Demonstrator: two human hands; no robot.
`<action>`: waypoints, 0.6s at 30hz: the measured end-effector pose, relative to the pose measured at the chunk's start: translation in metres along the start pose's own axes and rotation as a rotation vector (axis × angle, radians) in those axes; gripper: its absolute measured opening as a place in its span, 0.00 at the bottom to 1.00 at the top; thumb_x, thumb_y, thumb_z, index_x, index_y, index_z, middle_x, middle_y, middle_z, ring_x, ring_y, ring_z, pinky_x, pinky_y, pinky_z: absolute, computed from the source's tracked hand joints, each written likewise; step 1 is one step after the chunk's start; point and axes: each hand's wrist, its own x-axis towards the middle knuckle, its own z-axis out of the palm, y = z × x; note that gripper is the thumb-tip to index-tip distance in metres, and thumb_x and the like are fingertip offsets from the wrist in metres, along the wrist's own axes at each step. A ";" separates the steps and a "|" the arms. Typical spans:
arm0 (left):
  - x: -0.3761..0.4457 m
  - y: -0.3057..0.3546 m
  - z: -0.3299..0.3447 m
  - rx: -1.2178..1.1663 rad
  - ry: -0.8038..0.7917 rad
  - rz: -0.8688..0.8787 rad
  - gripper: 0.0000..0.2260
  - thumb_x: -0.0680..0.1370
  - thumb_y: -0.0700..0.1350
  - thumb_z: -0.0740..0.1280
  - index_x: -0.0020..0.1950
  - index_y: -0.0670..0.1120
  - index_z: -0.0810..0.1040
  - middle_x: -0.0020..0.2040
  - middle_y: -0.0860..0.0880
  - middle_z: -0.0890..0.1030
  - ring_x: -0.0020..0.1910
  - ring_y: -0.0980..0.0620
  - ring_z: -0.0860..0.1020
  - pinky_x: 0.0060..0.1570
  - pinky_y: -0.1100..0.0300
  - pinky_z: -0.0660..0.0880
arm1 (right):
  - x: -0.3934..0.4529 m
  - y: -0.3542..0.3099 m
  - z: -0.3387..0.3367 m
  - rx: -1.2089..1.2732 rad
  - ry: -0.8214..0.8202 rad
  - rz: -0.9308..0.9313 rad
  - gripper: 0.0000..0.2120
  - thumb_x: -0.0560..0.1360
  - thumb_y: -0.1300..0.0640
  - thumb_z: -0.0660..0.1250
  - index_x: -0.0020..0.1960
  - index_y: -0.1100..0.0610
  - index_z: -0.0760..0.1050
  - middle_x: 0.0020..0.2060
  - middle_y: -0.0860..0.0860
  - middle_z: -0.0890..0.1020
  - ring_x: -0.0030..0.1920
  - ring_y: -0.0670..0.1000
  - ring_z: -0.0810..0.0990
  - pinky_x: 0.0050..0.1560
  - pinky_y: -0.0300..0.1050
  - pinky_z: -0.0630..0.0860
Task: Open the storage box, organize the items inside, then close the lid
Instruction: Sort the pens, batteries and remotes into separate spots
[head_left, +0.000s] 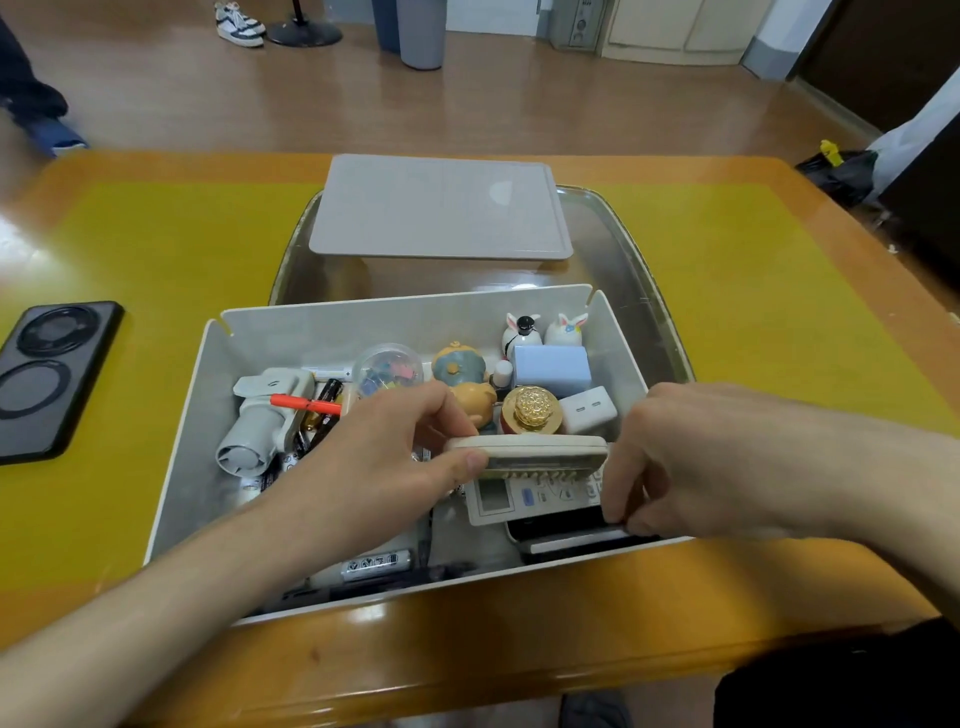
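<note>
**Storage box open, both our hands on a cream remote**

Storage box (171, 467) sits open on the wooden table (753, 291), its near wall by the table's front edge, and its grey lid (441, 208) lies flat on a clear tray (618, 249) just behind it. We reach in with both hands. Our left hand (379, 457) grips the left end of a cream remote (530, 451), thumb pressed on its near edge and fingers curled over the far side. Our right hand (691, 457) is at the remote's right end with fingers curled down around it; those fingertips also reach a dark flat device (566, 527) lying below, and we cannot tell which of the two they actually clasp.

Directly beneath the grip lies a white remote with a screen (519, 496). Just beyond the grip stand a gold-topped jar (531, 408), a white charger (589, 410) and a pale blue box (553, 370). Farther behind are two rabbit figurines (545, 328), a round blue-and-yellow figurine (457, 364) and a clear dome of coloured clips (387, 370). Left of our left hand lie a grey handheld fan (260, 421), an orange pen (304, 402) and loose batteries (324, 395). Under our left wrist lies another battery (374, 564).

Well left of the box, a black phone (47, 379) rests face down on the yellow mat (171, 249).
</note>
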 end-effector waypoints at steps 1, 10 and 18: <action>0.000 0.001 0.000 0.004 -0.005 0.005 0.05 0.74 0.50 0.74 0.43 0.57 0.78 0.45 0.58 0.84 0.48 0.58 0.81 0.53 0.50 0.78 | -0.002 0.001 -0.002 0.044 0.010 0.003 0.10 0.70 0.45 0.74 0.49 0.33 0.81 0.32 0.26 0.78 0.36 0.34 0.79 0.31 0.32 0.72; -0.003 0.013 0.015 -0.032 -0.059 0.078 0.04 0.73 0.50 0.75 0.44 0.54 0.81 0.46 0.60 0.83 0.49 0.60 0.80 0.47 0.55 0.79 | 0.008 0.008 -0.004 -0.072 0.248 -0.010 0.18 0.65 0.32 0.74 0.51 0.35 0.74 0.43 0.34 0.77 0.39 0.35 0.73 0.33 0.36 0.62; 0.001 0.009 -0.002 0.357 -0.176 0.159 0.21 0.67 0.64 0.73 0.58 0.60 0.77 0.52 0.65 0.76 0.53 0.64 0.74 0.50 0.68 0.72 | 0.005 0.020 -0.002 -0.005 0.164 0.005 0.07 0.76 0.43 0.70 0.54 0.37 0.80 0.34 0.40 0.81 0.37 0.44 0.78 0.37 0.45 0.75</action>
